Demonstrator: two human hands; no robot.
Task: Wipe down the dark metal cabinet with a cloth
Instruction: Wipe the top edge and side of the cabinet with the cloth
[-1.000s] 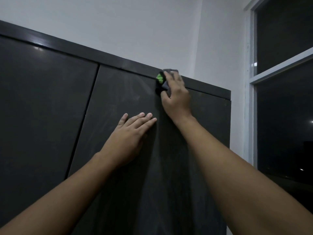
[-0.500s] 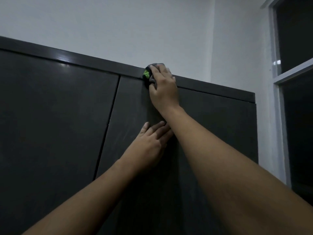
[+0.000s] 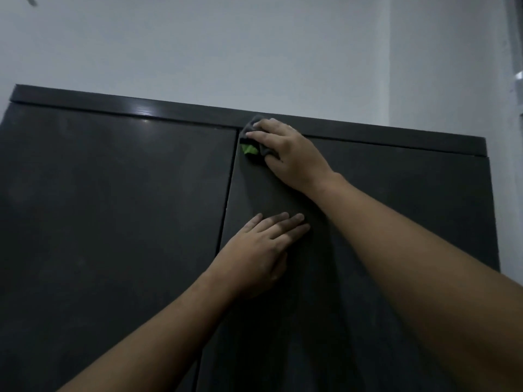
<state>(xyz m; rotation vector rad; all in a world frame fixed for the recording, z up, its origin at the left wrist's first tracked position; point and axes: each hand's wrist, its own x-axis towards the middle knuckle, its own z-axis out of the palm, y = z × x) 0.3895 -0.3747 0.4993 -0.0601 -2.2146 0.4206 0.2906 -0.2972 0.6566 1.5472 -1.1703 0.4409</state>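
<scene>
The dark metal cabinet (image 3: pixel 113 222) fills the view, with two doors that meet at a vertical seam (image 3: pixel 227 207). My right hand (image 3: pixel 291 157) grips a bunched grey cloth with a green patch (image 3: pixel 250 147). It holds the cloth against the top left corner of the right door, just under the top trim (image 3: pixel 141 107) and beside the seam. The fingers lie over the cloth and the thumb is below it. My left hand (image 3: pixel 260 250) rests flat on the right door lower down, fingers straight and together, holding nothing.
A pale wall (image 3: pixel 254 52) rises behind and above the cabinet. A strip of window frame (image 3: pixel 518 77) shows at the far right edge. The cabinet's right side ends near the wall corner (image 3: pixel 492 207).
My right hand has slid the cloth left along the top of the right door to the seam. The view has swung left and up. My left hand stays flat on the door.
</scene>
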